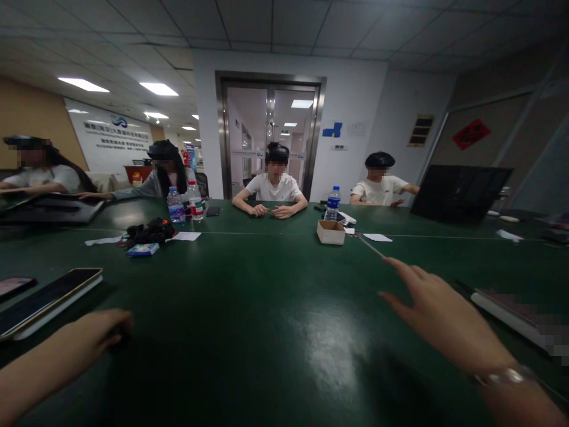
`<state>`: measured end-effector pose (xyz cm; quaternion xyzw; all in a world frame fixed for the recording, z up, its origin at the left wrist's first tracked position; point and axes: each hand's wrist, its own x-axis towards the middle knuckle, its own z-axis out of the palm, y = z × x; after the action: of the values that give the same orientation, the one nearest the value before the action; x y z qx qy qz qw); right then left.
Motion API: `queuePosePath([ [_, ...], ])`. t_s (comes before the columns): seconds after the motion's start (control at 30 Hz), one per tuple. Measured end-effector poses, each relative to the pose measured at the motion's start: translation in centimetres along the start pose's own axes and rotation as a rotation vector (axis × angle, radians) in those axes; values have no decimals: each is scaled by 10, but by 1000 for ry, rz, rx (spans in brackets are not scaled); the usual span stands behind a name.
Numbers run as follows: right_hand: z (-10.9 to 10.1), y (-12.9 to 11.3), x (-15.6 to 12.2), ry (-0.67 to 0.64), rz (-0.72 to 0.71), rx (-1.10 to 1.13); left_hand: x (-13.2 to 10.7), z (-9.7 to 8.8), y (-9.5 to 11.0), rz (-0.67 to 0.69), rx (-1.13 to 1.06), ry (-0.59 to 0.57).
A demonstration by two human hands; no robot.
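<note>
My right hand [438, 311] reaches forward over the green table, palm down, with its fingers stretched and the thumb spread apart. A thin pale rod or cord [372, 246] runs from near its index fingertip toward a small open cardboard box [331, 232]; whether the finger touches it I cannot tell. At the lower left my left hand [100, 332] is low over the table, its fingers loosely curled and nothing visible in them. Just beyond it lies a dark-screened phone [51, 299] on a white box-like base.
Across the green table [249, 320] sit several people in headsets. Bottles [176, 207], a dark bundle [151, 231], a blue-white packet [143, 249] and paper slips [377, 237] lie between us. A large black panel [460, 193] stands at right, and a white-edged object [511, 317] lies beside my right hand.
</note>
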<state>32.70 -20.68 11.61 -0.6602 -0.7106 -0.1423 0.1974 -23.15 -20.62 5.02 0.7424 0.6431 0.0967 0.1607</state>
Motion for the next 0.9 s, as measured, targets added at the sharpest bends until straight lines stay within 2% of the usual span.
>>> queuePosePath([
  [0.1,29,-42,31,-122,-206,165,43,5,52,64,28,-37],
  [0.2,78,-77,63,-392,-383,363,95,12,103,275,16,-129],
  [0.27,113,-99,86,-552,-391,500,133,19,130,346,28,-112],
  [0.37,158,-126,120,-568,-273,682,186,40,156,389,-30,29],
  [0.43,183,-137,137,-547,-174,745,215,61,165,360,-169,140],
  [0.5,203,-142,146,-515,-103,790,234,84,169,261,-378,262],
  [0.57,218,-142,147,-410,-61,814,244,105,171,187,-546,353],
  [0.63,227,-140,144,-303,-49,810,247,119,172,192,-628,373],
  [0.77,230,-137,136,-237,-67,835,242,122,170,267,-731,310],
  [0.9,228,-137,134,-231,-90,878,240,115,167,207,-791,278],
])
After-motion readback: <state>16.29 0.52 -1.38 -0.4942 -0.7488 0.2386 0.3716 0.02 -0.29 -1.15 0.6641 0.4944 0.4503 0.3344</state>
